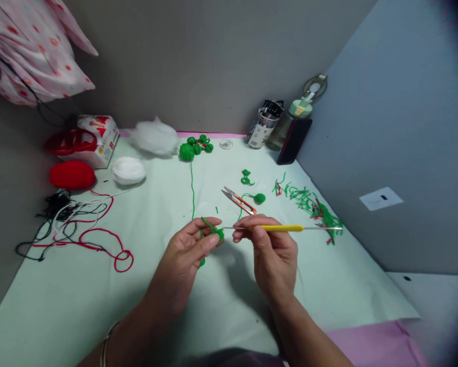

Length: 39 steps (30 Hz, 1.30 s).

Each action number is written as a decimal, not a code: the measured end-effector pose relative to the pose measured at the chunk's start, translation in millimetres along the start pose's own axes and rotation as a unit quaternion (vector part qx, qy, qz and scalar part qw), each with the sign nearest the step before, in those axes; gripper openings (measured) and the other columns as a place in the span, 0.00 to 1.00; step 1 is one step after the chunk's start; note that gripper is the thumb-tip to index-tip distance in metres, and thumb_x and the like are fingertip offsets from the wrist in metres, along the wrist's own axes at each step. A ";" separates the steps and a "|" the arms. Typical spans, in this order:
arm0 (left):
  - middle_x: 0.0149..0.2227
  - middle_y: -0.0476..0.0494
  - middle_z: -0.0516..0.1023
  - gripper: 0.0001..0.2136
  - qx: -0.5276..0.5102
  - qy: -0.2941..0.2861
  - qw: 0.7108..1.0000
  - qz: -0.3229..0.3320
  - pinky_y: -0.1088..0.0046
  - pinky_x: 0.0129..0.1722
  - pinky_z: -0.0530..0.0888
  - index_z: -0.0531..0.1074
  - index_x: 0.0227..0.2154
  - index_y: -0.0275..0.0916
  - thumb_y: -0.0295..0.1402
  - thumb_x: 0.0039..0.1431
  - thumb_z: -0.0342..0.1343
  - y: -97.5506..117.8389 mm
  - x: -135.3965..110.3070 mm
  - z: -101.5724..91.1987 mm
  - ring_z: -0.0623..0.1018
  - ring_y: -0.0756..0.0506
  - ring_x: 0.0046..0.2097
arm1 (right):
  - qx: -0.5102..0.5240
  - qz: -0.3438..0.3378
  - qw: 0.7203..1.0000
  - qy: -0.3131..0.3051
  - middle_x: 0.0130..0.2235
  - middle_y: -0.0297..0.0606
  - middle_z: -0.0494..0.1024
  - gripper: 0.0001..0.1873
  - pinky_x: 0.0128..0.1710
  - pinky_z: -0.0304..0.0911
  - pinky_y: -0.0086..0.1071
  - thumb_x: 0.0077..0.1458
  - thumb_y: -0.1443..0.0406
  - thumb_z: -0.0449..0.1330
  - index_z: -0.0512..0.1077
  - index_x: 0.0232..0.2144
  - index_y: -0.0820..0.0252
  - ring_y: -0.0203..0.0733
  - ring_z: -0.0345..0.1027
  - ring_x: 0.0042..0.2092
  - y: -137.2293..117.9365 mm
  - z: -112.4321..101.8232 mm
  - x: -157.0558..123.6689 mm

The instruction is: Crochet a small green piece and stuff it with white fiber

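Note:
Between the thumb and fingers of my left hand (190, 242) is a small green crochet piece (220, 235), with green yarn looped over the fingers. My right hand (272, 252) grips a crochet hook (282, 228) by its yellow handle. The hook's thin metal tip points left and reaches the edge of the green piece; whether it sits in a stitch is too small to tell. Just beyond my hands lie orange-handled thread snips (239, 200) and a small green ball (259, 199). A green yarn strand (192, 188) runs from a green yarn ball (186, 152) towards my left hand.
Red yarn (72, 175), white yarn (128, 171) and tangled strands (95, 234) occupy the left side. White stuffing (156, 136) lies at the back. Green yarn scraps (308, 201) spread on the right. A pen cup (261, 130), bottle (282, 127) and phone (294, 141) stand at the back right.

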State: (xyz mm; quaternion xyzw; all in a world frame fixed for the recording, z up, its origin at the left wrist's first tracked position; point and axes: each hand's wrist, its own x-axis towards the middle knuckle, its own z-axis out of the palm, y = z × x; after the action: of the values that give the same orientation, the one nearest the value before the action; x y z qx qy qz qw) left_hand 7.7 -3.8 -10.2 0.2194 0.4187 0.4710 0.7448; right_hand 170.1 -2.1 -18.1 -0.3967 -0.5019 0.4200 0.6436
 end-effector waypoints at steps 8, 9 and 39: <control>0.35 0.48 0.78 0.10 0.020 0.013 1.000 0.002 0.71 0.37 0.63 0.81 0.38 0.43 0.37 0.54 0.72 1.3 -0.8 0.7 0.74 0.47 0.37 | -0.061 -0.072 0.996 -0.011 0.39 0.38 0.83 0.09 0.34 0.78 0.35 0.69 0.66 0.61 0.83 0.41 0.53 0.39 0.78 0.36 -5.3 4.3 -1.2; 0.35 0.48 0.78 0.10 0.019 0.013 1.000 0.002 0.71 0.37 0.63 0.81 0.38 0.43 0.37 0.53 0.72 1.2 -1.0 0.6 0.74 0.47 0.37 | -0.061 -0.077 0.995 -0.012 0.39 0.38 0.83 0.09 0.34 0.78 0.35 0.69 0.66 0.61 0.83 0.41 0.53 0.39 0.78 0.36 -5.8 4.2 -1.1; 0.32 0.54 0.75 0.30 0.022 0.004 1.000 0.021 0.73 0.34 0.66 0.74 0.62 0.46 0.34 0.55 0.72 3.3 -1.6 3.8 0.68 0.54 0.27 | -0.001 -0.006 1.000 -0.008 0.36 0.37 0.82 0.08 0.36 0.80 0.33 0.69 0.63 0.62 0.81 0.40 0.56 0.38 0.80 0.35 -0.5 -1.5 -2.2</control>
State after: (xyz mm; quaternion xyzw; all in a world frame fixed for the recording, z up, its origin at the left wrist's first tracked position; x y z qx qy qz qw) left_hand 8.8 -3.4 -5.1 0.2424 0.4270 0.4778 0.7285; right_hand 171.3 -4.5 -18.6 -0.3913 -0.5096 0.4190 0.6416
